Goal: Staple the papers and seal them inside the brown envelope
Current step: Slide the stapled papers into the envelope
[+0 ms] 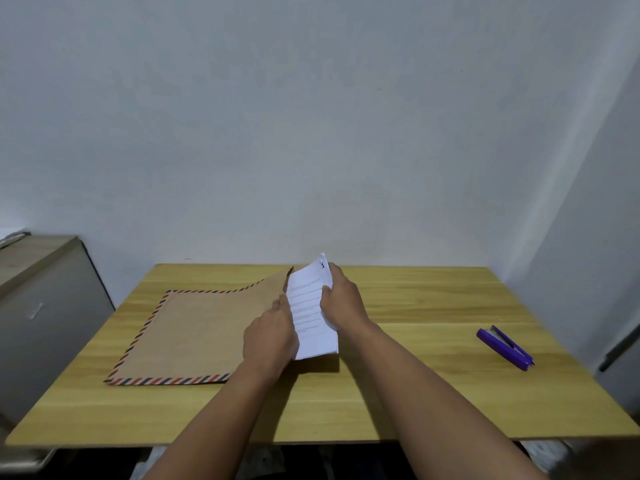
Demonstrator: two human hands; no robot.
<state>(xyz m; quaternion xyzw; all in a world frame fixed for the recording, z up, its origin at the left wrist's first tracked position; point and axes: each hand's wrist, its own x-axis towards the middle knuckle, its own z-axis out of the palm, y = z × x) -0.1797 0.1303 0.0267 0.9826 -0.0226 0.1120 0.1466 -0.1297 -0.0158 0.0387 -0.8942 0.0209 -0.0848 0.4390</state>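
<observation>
A brown envelope (194, 334) with a red and blue striped border lies flat on the left half of the wooden table (415, 386). Its right, open end is lifted by my left hand (272, 339), which grips the upper layer there. My right hand (341, 299) grips a stack of white printed papers (311, 317) by its right edge. The stack's left edge sits at the envelope's mouth, and most of the papers still show outside it. A purple stapler (504, 347) lies shut on the table at the far right, away from both hands.
A grey cabinet (45, 306) stands to the left of the table. A plain pale wall (311, 133) rises directly behind the table's far edge. The near table edge runs across the bottom of the view.
</observation>
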